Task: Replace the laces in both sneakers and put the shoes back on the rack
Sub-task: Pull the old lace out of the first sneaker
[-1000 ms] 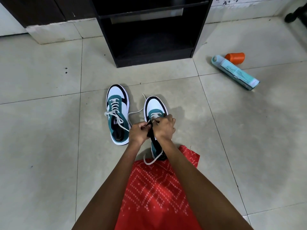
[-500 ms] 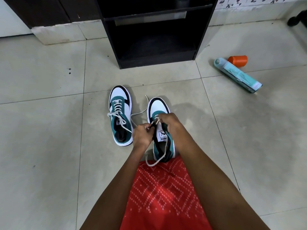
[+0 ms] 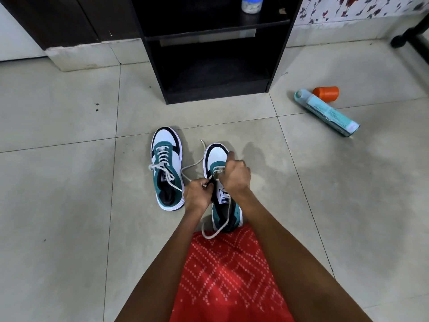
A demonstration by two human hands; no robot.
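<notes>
Sneaker in hand: a teal, white and black half-laced sneaker stands on the tiled floor at mid-view. Its toe points to 12 o'clock and its heel meets the person's red garment at 6 o'clock.
Lace: a cream lace crosses only the eyelets nearest the toe. One end trails over the floor toward 10 o'clock. The other runs down over the tongue and loops on the floor by the heel.
Left hand: the left hand is at the sneaker's 9 o'clock side with its fingers curled, pinching the dark edge of the upper beside the tongue. Whether a lace strand is also in the pinch cannot be told.
Right hand: the right hand reaches over the eyelets from 3 o'clock, fingers curled, pinching the lace at the crossing near the toe.
Step in hand: this looks like the early threading of the second shoe, as most eyelets are bare.
Next move: it likely calls for feeding a lace tip through the next eyelet and evening both ends while the other hand steadies the upper.
Other sneaker: the laced sneaker stands just beside it at 9 o'clock, threaded to the top, with its ends lying loose.
Rack: a black rack stands at 12 o'clock. Its lower shelf is open, and a small jar sits on the shelf above.
Around: a spray can lies on its side at 2 o'clock, well apart, with an orange cap just beside it.
In the way: the trailing lace end lies between the two sneakers and could snag when they are lifted.
</notes>
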